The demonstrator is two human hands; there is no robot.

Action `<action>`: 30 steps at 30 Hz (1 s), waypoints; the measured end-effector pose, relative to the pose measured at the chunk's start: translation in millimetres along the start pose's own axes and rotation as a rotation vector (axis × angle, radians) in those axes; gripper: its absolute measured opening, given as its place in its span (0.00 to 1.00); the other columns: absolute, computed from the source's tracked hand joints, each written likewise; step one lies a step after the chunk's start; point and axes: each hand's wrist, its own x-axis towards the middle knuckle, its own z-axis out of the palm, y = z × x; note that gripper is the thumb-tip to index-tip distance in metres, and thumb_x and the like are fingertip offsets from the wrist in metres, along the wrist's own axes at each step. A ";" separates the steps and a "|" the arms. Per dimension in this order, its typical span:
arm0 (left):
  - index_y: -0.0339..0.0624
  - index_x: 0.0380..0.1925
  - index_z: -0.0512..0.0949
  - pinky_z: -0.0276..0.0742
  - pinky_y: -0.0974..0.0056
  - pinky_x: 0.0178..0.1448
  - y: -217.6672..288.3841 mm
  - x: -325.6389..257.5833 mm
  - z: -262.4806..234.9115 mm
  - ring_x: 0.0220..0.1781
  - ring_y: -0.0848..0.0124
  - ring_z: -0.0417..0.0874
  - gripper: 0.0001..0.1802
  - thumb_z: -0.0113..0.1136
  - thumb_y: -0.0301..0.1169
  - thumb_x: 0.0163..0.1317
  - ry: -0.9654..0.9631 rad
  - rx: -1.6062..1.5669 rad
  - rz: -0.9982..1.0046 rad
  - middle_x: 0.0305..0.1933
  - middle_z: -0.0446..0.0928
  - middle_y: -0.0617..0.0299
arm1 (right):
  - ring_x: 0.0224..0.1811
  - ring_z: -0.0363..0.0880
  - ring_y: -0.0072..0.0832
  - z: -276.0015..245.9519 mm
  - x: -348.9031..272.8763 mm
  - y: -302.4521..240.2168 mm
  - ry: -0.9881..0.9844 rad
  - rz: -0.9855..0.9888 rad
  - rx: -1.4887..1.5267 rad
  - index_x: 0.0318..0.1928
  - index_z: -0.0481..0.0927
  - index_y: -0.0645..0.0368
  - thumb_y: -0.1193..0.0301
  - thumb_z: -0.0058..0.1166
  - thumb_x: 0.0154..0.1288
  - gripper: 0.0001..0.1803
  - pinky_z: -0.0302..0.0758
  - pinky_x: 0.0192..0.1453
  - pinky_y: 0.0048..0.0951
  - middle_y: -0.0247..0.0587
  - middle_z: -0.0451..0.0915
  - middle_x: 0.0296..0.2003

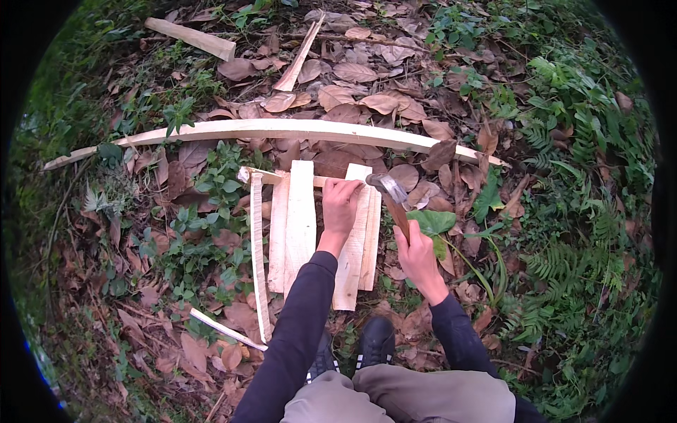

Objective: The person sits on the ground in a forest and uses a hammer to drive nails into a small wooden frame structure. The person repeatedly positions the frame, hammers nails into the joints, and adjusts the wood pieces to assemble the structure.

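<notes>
My right hand grips a hammer by its wooden handle; the metal head is close to the fingertips of my left hand. My left hand is closed in a pinch at the far end of the pale planks, and whatever its fingers hold is too small to make out. Under that hand a short wooden crosspiece runs sideways. A wide plank lies left of my left hand, and another plank lies to its right. Narrower boards show beside both. A thin strip lies lengthwise at the left.
A long pale beam stretches across the leaf-covered ground beyond the planks. Farther off lie a wood block and a splintered piece. A short stick lies near left. My shoes stand just behind the planks; ferns grow at right.
</notes>
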 end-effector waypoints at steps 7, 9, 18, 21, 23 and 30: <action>0.39 0.36 0.86 0.77 0.60 0.49 13.8 -18.4 -2.2 0.42 0.61 0.80 0.07 0.71 0.23 0.56 -0.002 0.008 -0.018 0.35 0.85 0.61 | 0.28 0.78 0.62 -2.8 -10.3 6.9 -0.092 0.025 -0.092 0.41 0.67 0.65 0.70 0.53 0.76 0.12 0.70 0.28 0.52 0.63 0.77 0.24; 0.39 0.36 0.87 0.77 0.60 0.49 12.5 -15.7 -2.8 0.42 0.61 0.80 0.07 0.71 0.23 0.56 0.003 0.008 -0.007 0.35 0.85 0.61 | 0.28 0.78 0.62 -3.9 -7.6 4.4 -0.093 0.047 -0.094 0.41 0.67 0.65 0.69 0.53 0.77 0.12 0.71 0.28 0.53 0.63 0.77 0.24; 0.39 0.36 0.86 0.78 0.59 0.49 6.2 -5.0 -1.7 0.43 0.60 0.80 0.08 0.71 0.23 0.56 0.006 -0.003 -0.001 0.35 0.85 0.59 | 0.29 0.79 0.62 1.2 3.2 4.0 -0.061 -0.005 -0.106 0.42 0.67 0.64 0.68 0.53 0.76 0.12 0.72 0.29 0.54 0.62 0.77 0.25; 0.39 0.36 0.86 0.77 0.58 0.50 5.1 -1.7 -1.5 0.43 0.60 0.79 0.06 0.70 0.25 0.57 0.001 -0.018 -0.005 0.34 0.84 0.60 | 0.29 0.79 0.62 -0.5 1.7 -6.9 0.002 -0.023 -0.070 0.42 0.66 0.64 0.68 0.53 0.76 0.13 0.72 0.29 0.55 0.61 0.77 0.25; 0.39 0.36 0.86 0.77 0.58 0.50 5.5 0.0 0.0 0.43 0.60 0.79 0.06 0.70 0.24 0.57 0.003 -0.017 -0.011 0.34 0.84 0.60 | 0.29 0.79 0.62 5.3 3.1 3.6 0.013 -0.085 -0.128 0.41 0.66 0.63 0.68 0.53 0.76 0.13 0.72 0.29 0.55 0.61 0.77 0.25; 0.39 0.36 0.87 0.78 0.59 0.48 2.9 1.4 -0.3 0.42 0.60 0.80 0.07 0.71 0.23 0.56 0.013 -0.019 0.005 0.35 0.85 0.59 | 0.28 0.79 0.62 7.4 0.7 3.4 0.030 -0.071 -0.107 0.41 0.66 0.63 0.68 0.53 0.76 0.13 0.72 0.27 0.54 0.62 0.77 0.24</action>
